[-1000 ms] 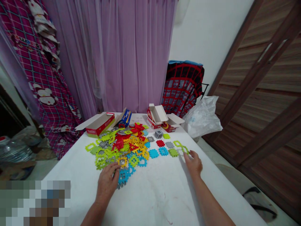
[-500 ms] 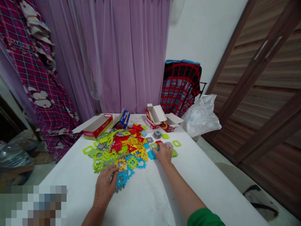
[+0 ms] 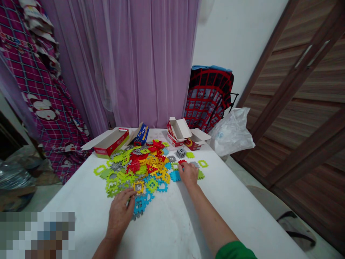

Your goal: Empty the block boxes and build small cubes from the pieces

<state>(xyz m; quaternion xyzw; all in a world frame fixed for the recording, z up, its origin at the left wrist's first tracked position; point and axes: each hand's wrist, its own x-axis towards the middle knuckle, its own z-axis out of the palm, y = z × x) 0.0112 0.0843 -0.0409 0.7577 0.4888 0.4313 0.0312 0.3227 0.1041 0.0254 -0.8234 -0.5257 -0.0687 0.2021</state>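
Observation:
A heap of flat plastic interlocking tiles (image 3: 129,165) with toothed edges, in lime green, red, yellow, blue and grey, covers the table's middle left. My left hand (image 3: 121,207) rests at its near edge, thumb and forefinger slightly apart, beside a blue tile (image 3: 140,204) and a yellow square frame tile (image 3: 138,187). To the right of the heap, my right hand (image 3: 189,173) reaches down with curled fingers. Its fingertips are at a red tile (image 3: 182,162), close to a blue tile (image 3: 175,176); what they grip is hidden.
On the white table (image 3: 167,230), open boxes stand at the back: a red-and-green one (image 3: 111,144), a blue one (image 3: 142,135) and red ones (image 3: 175,138). A grey tile stack (image 3: 180,153) and green tiles (image 3: 203,163) lie right. A plastic bag (image 3: 231,133) hangs past the right edge.
My right hand has shifted slightly right, off the blue tile and toward the red one. My left hand has stayed in place. The view has tilted a little.

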